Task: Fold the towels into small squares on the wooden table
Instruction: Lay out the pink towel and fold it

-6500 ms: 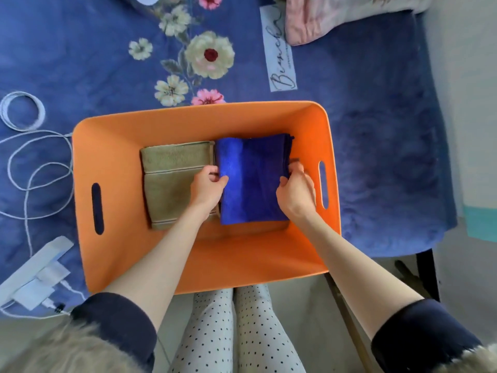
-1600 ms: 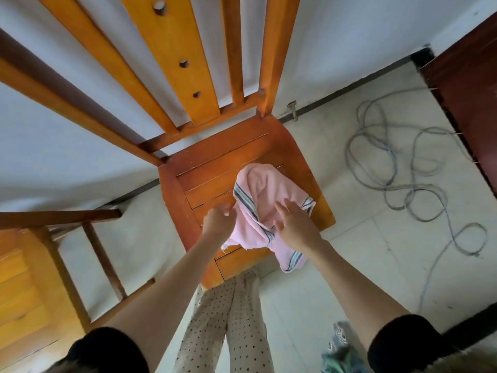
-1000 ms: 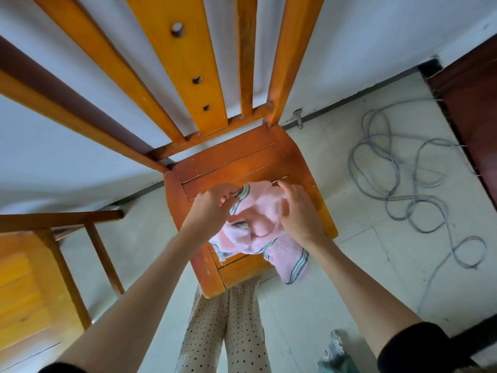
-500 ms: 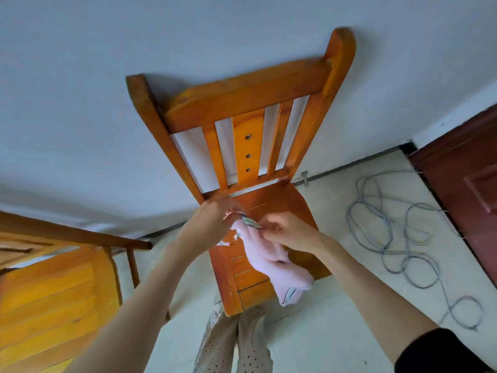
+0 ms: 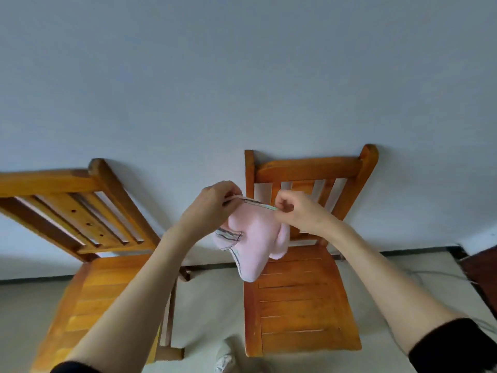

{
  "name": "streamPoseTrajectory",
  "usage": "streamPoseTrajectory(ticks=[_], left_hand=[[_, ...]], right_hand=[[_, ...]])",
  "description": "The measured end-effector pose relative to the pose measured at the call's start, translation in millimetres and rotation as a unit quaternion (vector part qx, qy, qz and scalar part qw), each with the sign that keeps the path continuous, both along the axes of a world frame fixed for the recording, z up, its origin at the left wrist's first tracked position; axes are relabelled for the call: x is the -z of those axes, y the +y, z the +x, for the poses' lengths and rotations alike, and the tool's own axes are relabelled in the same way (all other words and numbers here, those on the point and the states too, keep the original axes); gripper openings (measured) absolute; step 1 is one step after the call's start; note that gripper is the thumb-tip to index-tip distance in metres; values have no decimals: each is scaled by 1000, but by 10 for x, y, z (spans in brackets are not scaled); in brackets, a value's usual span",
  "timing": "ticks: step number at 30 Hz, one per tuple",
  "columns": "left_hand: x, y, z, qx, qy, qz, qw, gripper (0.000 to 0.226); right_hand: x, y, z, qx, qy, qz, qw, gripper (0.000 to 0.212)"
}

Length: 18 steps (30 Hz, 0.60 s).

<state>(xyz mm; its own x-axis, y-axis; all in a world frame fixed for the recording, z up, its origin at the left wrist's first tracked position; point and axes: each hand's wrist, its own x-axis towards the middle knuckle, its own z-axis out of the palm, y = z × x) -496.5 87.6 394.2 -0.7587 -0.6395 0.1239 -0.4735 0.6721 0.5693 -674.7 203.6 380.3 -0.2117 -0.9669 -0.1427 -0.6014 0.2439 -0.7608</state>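
We've got the pink towel (image 5: 252, 238) up in the air, soft terry w/ striped hem, bunched and drooping. L hand (image 5: 212, 208) & R hand (image 5: 298, 214) each pinch its top edge, above the slatted wooden chair (image 5: 298, 305) seat.

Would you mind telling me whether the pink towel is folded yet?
Not folded. The pink towel hangs bunched in the air from its top edge, pinched by the left hand and right hand, above the chair.

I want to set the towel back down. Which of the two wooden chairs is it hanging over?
The right chair: the pink towel dangles above its seat, while the left chair stands apart.
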Motion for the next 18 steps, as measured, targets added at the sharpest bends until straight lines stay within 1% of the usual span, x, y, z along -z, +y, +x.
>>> streamPoseTrajectory(ticks=[4,7,9,10,14,16,18], left_hand=[[-404,-28,498,-51,29,-45,997,9],[-651,-20,948,-93,46,-66,992,7],[-774,10,1286,-119,60,-70,989,2],[-828,29,1470,-135,69,-71,986,5],[-1013,118,2302,-217,97,-89,967,12],[-1053,182,2753,-257,100,-95,956,13],[-1059,275,3194,-293,98,-88,947,12]], right_hand=[[-356,-237,317,-53,83,-42,994,21],[-575,-433,651,-89,116,-73,986,19],[-690,-554,929,-116,110,-99,982,27],[-724,-617,1074,-132,107,-101,980,29],[-735,-853,1695,-207,152,-72,964,15],[-720,-928,2053,-214,142,-73,964,20],[-719,-972,2469,-211,124,-94,965,26]])
